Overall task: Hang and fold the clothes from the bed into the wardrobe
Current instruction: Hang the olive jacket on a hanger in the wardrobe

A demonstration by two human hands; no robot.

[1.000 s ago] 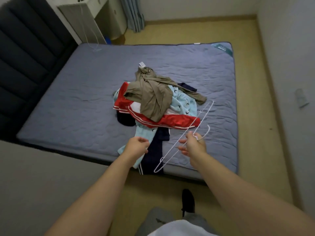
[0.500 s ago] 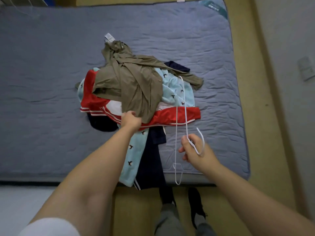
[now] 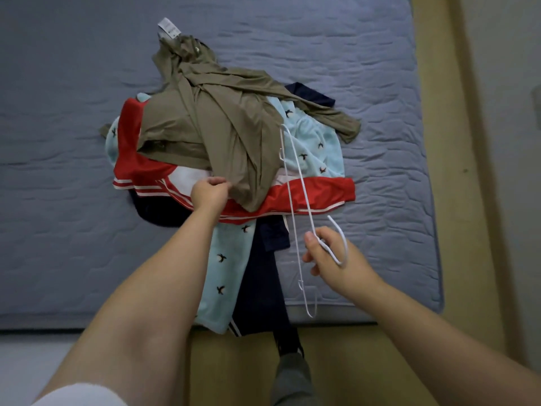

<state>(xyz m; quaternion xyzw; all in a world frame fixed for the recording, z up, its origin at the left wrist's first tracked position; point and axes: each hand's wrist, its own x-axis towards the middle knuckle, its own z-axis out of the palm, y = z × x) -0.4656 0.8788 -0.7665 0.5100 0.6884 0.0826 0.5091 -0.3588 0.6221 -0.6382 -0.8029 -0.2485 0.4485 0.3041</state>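
Olive top (image 3: 222,133) tops clothes pile on bed (image 3: 58,142). Left hand (image 3: 209,193) pinches its lower edge. Right hand (image 3: 330,259) holds hanger (image 3: 294,183) by hook. Fabric soft, light, likely slippery; best held at shoulders.

On a blue-grey quilted mattress (image 3: 73,112) lies a heap of clothes, with an olive-brown garment (image 3: 222,133) on top that has a white tag (image 3: 167,26) at its far end. Beneath it are a red garment with white stripes (image 3: 310,194), a pale blue one printed with birds (image 3: 316,148) and a navy one (image 3: 263,288) hanging over the near edge. The left hand (image 3: 209,190) pinches the olive garment's lower edge. The right hand (image 3: 330,256) grips a white wire hanger (image 3: 302,179) by its neck, above the pile's right side.
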